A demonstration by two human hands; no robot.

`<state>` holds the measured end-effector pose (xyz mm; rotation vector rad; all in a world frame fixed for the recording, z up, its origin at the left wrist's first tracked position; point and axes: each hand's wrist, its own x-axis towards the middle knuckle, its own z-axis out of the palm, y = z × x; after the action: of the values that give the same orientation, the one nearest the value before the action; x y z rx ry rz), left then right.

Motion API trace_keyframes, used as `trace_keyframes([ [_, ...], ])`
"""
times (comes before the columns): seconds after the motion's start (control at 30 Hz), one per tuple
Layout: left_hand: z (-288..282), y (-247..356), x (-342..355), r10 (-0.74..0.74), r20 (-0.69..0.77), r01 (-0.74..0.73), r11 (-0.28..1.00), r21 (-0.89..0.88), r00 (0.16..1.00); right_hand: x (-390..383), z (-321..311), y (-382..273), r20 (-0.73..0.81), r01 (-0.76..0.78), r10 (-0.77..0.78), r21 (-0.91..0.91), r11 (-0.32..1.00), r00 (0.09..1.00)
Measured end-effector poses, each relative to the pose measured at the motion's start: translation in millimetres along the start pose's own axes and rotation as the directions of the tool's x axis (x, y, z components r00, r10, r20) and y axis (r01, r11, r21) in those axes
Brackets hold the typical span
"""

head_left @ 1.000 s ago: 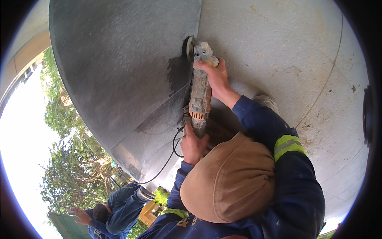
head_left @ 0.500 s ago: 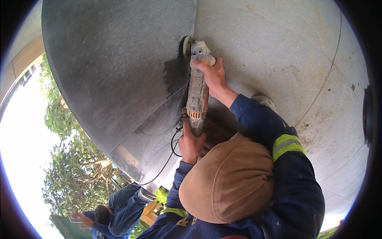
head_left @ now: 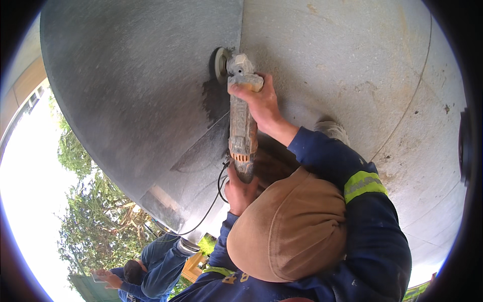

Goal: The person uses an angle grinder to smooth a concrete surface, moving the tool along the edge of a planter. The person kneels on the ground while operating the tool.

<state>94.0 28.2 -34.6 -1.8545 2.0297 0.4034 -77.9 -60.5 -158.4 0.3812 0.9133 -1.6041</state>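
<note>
A dusty angle grinder (head_left: 243,126) is held lengthwise, its head uppermost in the view. My right hand (head_left: 262,104) wraps round its body just behind the head, thumb across the front. Lower down, my left hand (head_left: 241,192) is closed round the rear end, partly hidden by a brown cloth-covered rounded shape (head_left: 289,226). The grinder's pale disc (head_left: 221,65) stands edge-on at a grey curved surface (head_left: 141,75), left of a seam; whether it touches I cannot tell. A dark, ragged-edged patch (head_left: 216,98) lies just below the disc.
A black cord (head_left: 206,216) loops from the grinder's rear toward the lower left. A lighter, stained curved surface (head_left: 342,60) spreads at right. One shoe (head_left: 332,132) shows beside my right forearm. Another person (head_left: 146,272) sits at lower left, near trees (head_left: 95,221).
The grinder has shifted left and slightly down, with both hands moving along on it. Its disc now sits farther left of the seam.
</note>
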Motion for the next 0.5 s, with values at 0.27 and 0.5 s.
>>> trace_keyframes([
  [0.27, -2, 1, 25, 0.033, 0.075, -0.037, 0.998, 0.057, 0.997, 19, -5, -9, -0.121, -0.016, 0.013, -0.017, 1.000, 0.993],
  [0.5, -4, -5, 1, 0.000, -0.008, 0.000, 1.000, 0.003, 1.000, -4, 5, -3, -0.015, 0.018, -0.017, 0.045, 0.999, 1.000],
])
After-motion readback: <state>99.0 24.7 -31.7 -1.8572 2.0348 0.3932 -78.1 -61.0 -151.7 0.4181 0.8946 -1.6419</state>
